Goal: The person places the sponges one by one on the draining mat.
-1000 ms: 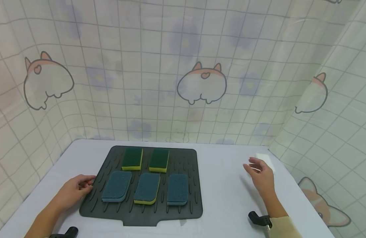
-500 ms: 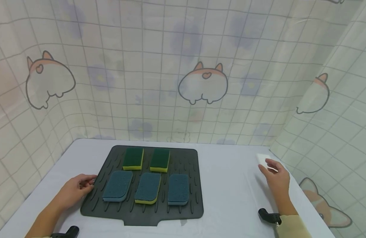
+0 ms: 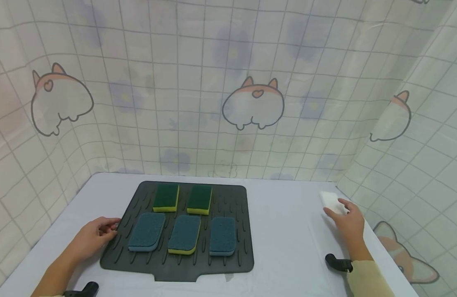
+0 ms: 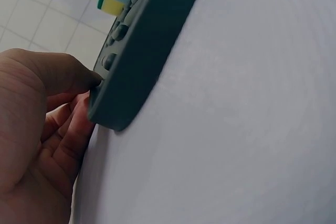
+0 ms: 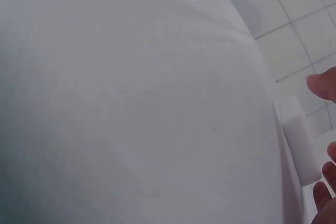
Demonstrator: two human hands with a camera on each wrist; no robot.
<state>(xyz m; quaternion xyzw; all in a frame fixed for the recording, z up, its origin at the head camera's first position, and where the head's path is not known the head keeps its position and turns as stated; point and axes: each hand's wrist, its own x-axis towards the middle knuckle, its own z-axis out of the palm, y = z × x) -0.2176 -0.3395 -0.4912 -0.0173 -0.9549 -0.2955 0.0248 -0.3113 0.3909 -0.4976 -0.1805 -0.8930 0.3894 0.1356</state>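
Note:
A dark grey ridged mat [image 3: 232, 202] lies on the white table. My left hand [image 3: 94, 237] pinches its left edge; in the left wrist view the thumb [image 4: 68, 74] is over the mat's rim, with the fingers lower, at its side. At the table's far right is a plain white block [image 3: 328, 199], like a white sponge. My right hand [image 3: 350, 225] reaches over its near end. In the right wrist view, thumb and fingers are spread apart around the white block [image 5: 302, 140], with a gap between thumb and block.
Two green-and-yellow sponges [image 3: 166, 198] sit at the back of the mat. Three blue-topped sponges [image 3: 146, 232] form the front row, the middle one with a yellow base. A curtain [image 3: 198, 103] with a grid pattern surrounds the table's back and sides.
My right hand has moved right and slightly toward me, coming over the near end of the white block, its fingers and thumb spread wider. The left hand and mat have stayed put.

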